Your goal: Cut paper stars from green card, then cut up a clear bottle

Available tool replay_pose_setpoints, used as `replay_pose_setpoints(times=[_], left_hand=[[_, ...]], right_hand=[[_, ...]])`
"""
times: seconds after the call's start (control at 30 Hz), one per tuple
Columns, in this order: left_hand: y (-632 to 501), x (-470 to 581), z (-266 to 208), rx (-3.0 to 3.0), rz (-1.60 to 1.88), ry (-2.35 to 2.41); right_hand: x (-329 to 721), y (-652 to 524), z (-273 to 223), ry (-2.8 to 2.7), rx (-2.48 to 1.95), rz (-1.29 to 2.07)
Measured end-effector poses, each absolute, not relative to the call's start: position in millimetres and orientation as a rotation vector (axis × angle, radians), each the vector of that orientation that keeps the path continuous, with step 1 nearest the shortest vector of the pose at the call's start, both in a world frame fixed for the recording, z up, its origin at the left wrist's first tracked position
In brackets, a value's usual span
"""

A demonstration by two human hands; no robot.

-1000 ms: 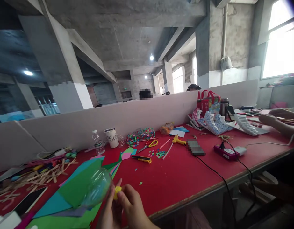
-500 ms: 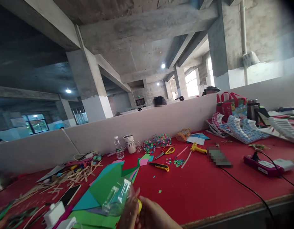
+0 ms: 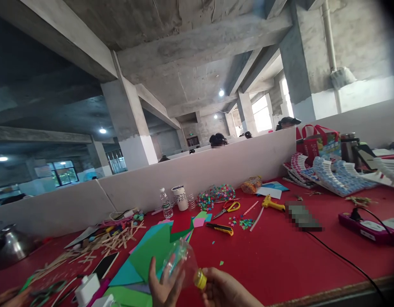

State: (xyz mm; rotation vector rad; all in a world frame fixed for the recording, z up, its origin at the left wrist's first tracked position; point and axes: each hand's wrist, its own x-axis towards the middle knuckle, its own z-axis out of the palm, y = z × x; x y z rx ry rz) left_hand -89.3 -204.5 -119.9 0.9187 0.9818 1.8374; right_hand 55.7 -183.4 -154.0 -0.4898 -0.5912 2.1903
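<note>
A clear plastic bottle with a yellow cap is tilted over the near edge of the coloured paper, its capped end toward me. My right hand is closed, thumb and fingers pinching the yellow cap. Beside the bottle's body is my left hand, its fingers spread and stretched out, overlapping the bottle; how firmly they touch it is not clear. Under and behind the bottle lie green paper sheets and blue paper.
A utility knife, scissors, a yellow glue gun and small stars lie beyond. Wooden sticks, a phone and white plugs are left. A purple power strip sits right. Another person's hand shows lower left.
The left hand has spread its fingers and shifted from near the neck along the bottle's body. The yellow cap has come into fuller view in the right hand. The camera view has shifted slightly.
</note>
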Motion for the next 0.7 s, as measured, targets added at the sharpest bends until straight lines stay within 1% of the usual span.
replay_pose_setpoints(times=[0.1, 0.27, 0.4, 0.6, 0.7], left_hand=[[-207.1, -102.0, -109.1, 0.956, 1.782, 1.04], [-209.2, -105.5, -100.4, 0.826, 1.746, 1.143], [-204.8, -102.4, -101.4, 0.713, 1.725, 1.166], [-207.2, -101.7, -96.7, 0.545, 1.67, 1.054], [-211.6, -107.9, -87.6, 0.453, 1.558, 1.066]], right_hand=[[55.5, -179.5, -151.2, -0.675, -0.52, 2.071], [43.7, -175.7, -145.3, -0.793, -0.535, 1.885], [33.9, -173.4, -147.3, -0.955, -0.551, 1.602], [42.7, -181.0, -148.6, -1.232, -0.53, 1.097], [49.4, -184.3, -147.3, -1.365, -0.473, 0.99]])
